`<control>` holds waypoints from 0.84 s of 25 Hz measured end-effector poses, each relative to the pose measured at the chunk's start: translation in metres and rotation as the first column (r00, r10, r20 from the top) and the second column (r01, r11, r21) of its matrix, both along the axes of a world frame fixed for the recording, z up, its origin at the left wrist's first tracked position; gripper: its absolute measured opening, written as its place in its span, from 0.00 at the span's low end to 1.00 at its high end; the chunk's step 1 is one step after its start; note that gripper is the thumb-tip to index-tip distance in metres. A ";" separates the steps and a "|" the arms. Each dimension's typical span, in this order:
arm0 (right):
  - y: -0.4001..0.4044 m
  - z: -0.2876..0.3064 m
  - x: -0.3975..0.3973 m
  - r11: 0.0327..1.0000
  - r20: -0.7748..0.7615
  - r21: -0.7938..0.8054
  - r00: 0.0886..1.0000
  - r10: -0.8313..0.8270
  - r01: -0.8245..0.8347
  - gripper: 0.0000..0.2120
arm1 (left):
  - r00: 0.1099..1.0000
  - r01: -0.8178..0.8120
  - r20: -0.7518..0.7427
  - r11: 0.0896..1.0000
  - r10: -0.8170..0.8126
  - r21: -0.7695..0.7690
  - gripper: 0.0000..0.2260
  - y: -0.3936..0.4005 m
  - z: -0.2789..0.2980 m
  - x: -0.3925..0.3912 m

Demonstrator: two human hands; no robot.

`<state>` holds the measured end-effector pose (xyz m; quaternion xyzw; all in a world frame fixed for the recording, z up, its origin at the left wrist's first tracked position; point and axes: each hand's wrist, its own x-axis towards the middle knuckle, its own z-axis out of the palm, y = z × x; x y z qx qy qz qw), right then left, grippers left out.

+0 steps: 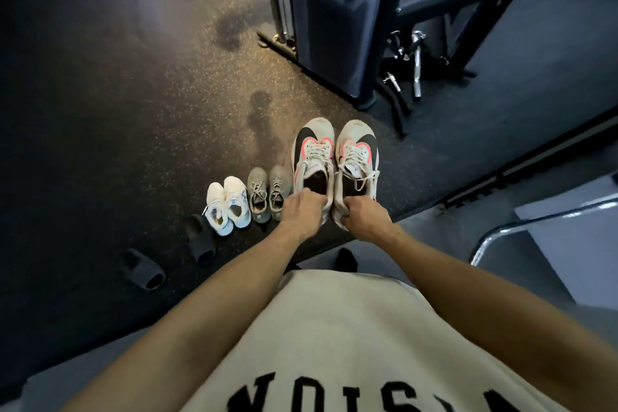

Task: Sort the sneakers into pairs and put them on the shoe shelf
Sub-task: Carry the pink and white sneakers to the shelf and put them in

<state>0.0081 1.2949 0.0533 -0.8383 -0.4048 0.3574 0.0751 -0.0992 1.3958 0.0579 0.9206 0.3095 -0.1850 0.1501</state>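
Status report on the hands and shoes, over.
Left hand and right hand each grip a pink-trimmed sneaker heel. Two pairs lined up alongside. No shelf visible.

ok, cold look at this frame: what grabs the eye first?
The pair of white sneakers with black and pink trim, centre frame, each gripped at the heel by the left hand and right hand. Left of them on the dark floor stand a grey pair and a white pair, then two black slides.

floor [140, 84]: matt speckled rubber; bars [417, 67]: glossy chrome; sneakers [334, 157]: scuffed mesh cloth
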 end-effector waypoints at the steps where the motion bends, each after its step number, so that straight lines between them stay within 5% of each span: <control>1: -0.011 0.002 -0.003 0.998 0.003 0.004 0.998 -0.055 0.055 0.12 | 0.999 0.048 0.006 0.999 -0.048 0.003 0.07 -0.006 0.001 0.002; 11: -0.157 0.020 -0.091 0.796 0.044 0.055 0.795 -0.605 0.603 0.14 | 0.812 0.583 0.045 0.813 -0.582 -0.007 0.06 -0.107 0.016 -0.009; 21: -0.377 0.032 -0.178 0.354 0.102 0.100 0.345 -0.933 0.930 0.13 | 0.343 0.937 0.057 0.346 -0.938 0.042 0.04 -0.337 0.030 -0.015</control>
